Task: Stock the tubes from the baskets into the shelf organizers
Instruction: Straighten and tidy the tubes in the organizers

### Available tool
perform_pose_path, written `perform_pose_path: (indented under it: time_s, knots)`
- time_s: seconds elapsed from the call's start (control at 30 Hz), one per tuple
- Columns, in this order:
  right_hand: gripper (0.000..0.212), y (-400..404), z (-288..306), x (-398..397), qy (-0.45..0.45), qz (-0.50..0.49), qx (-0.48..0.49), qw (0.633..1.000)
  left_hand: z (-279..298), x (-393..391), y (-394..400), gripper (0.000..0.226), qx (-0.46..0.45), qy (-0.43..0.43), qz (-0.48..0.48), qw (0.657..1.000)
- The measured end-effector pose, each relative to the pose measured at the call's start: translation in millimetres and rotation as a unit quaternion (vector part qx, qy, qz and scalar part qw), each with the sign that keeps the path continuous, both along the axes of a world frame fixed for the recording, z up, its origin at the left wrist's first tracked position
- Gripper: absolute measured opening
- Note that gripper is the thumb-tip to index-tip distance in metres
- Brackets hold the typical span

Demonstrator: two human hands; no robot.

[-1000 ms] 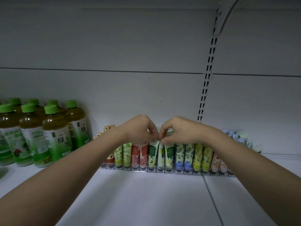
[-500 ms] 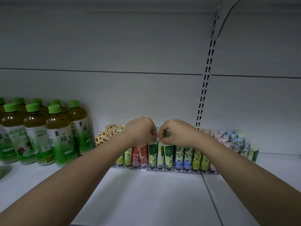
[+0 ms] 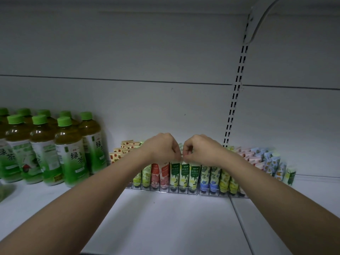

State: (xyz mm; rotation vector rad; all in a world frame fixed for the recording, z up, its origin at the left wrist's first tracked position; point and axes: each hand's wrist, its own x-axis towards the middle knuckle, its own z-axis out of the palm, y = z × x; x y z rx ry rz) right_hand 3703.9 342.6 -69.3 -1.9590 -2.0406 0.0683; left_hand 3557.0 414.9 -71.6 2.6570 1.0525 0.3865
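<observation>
- Left hand (image 3: pixel 161 147) and right hand (image 3: pixel 199 148): both pinch the top of the middle green tube (image 3: pixel 184 173), its crimp hidden behind the fingers.
- Tube stands upright in the shelf organizer (image 3: pixel 165 188); rear rows hidden by the wrists.

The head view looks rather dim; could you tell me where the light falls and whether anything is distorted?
Head view: dim overall, brightest on the shelf before the tubes; corners darken; the slotted upright bows from wide-angle distortion; the bottles show small glints; both hands look sharp.
</observation>
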Motion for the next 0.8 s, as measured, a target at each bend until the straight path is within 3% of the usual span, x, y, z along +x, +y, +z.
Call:
perform_pose_path:
  time_s: [0.17,0.3,0.5,0.8]
  knots:
    - [0.006,-1,0,1,0.010,0.015,-0.010,1.000,-7,0,-1,0.008,0.024,-0.030,0.023,0.999]
    - [0.016,-6,12,9,0.018,0.014,-0.023,0.999,-6,-2,-5,0.016,0.044,-0.030,0.027,0.998]
    - [0.010,-17,26,20,-0.032,-0.016,-0.074,0.997,-8,-1,-9,0.011,0.057,-0.034,0.017,0.998]
    - [0.008,-17,16,7,-0.098,-0.007,-0.069,0.993,-10,0,-10,0.008,0.081,-0.032,0.044,0.995]
